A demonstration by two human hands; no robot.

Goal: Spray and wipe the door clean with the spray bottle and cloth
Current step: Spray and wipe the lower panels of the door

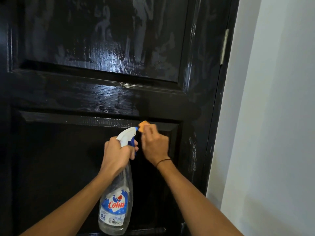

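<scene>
the spray bottle (pixel 115 198) is gripped at its neck by the left hand (pixel 115 155), fingers curled round the trigger, ready for spraying. just beyond, the cloth (pixel 142 125) is pinched by the right hand (pixel 155 145), pressed onto the door (pixel 85 99) for wiping.

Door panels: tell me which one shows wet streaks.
The upper panel: pale smears and glossy wet patches cover it. The lower panel, behind the spray bottle, looks uniformly dark.
</scene>
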